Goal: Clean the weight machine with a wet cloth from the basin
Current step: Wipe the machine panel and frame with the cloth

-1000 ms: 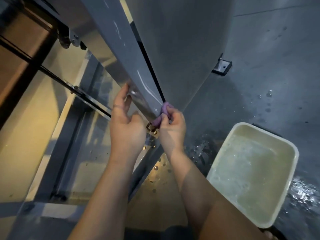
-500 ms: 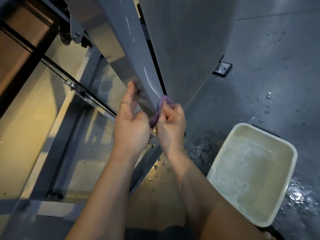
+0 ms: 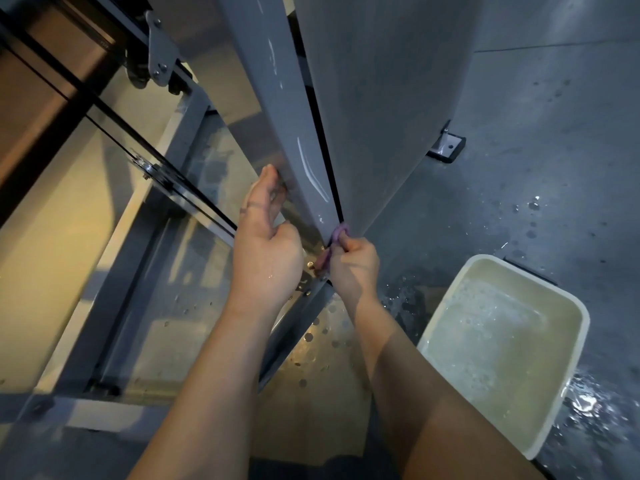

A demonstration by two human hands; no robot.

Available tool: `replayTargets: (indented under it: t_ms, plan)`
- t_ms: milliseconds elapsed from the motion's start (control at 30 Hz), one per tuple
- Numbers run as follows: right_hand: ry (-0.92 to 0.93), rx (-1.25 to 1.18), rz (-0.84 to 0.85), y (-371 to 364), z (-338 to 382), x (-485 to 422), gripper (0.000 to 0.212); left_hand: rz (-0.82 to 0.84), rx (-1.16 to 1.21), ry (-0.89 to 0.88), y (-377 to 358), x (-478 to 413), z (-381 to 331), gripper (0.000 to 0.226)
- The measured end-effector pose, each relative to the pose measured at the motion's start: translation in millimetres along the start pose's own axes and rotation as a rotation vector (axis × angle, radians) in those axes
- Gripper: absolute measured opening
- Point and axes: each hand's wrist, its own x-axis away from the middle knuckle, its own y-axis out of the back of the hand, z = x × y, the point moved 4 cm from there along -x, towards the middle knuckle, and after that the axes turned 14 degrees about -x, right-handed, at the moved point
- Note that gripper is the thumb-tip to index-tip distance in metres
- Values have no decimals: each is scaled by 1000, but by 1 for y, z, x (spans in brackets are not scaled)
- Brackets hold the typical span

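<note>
The weight machine's grey upright post point(image 3: 291, 140) runs from the top of the view down to the middle, with wet streaks on its face. My right hand point(image 3: 353, 268) pinches a small purple cloth point(image 3: 337, 234) and presses it into the dark gap at the post's lower end. My left hand point(image 3: 266, 244) rests against the post's left edge, fingers fairly straight, holding nothing. A white basin point(image 3: 575, 362) of cloudy water sits on the floor at the lower right.
A grey panel point(image 3: 388, 98) stands right of the post, with a metal foot bracket point(image 3: 446, 147) behind it. Black cables point(image 3: 166, 174) and a grey frame point(image 3: 138, 271) lie to the left. Brass bolts point(image 3: 310, 266) sit at the post's base. The grey floor point(image 3: 540, 209) is splashed with water.
The right hand has slid the purple cloth a little down the gap toward the post's base. The left hand has stayed on the post's left edge. The camera has shifted slightly.
</note>
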Motion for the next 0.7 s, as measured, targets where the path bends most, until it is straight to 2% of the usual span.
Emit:
replayTargets:
  t_ms: [100,200,233,333,367,467,533,600,633,700]
  plan:
    - [38,57,-7,-3,8,-3,18,13,-1,1,-1,0,1,80]
    - [146,-67,-18,-11,22,3,11,0,2,-16,-1,-1,2,78]
    - [175,-72,-29,-10,20,5,14,-3,5,-17,-1,-2,2,78]
    - [113,17,6,-2,10,3,26,-19,5,-4,-1,-3,1,77]
    - [79,24,53,-1,8,3,23,-22,3,-5,-2,-2,1,76]
    - [126,52,118,-6,16,10,16,-29,-3,-16,-1,-4,3,76]
    - [240,-9,115,-14,22,21,14,-44,-11,-16,2,-8,4,75]
    - [347,7,71,-20,22,28,21,-54,-12,-3,3,-11,2,74]
    - [368,30,37,-21,20,30,19,-56,-11,3,3,-11,2,74]
    - [297,-4,-5,-22,14,30,15,-55,-17,5,3,-9,0,73]
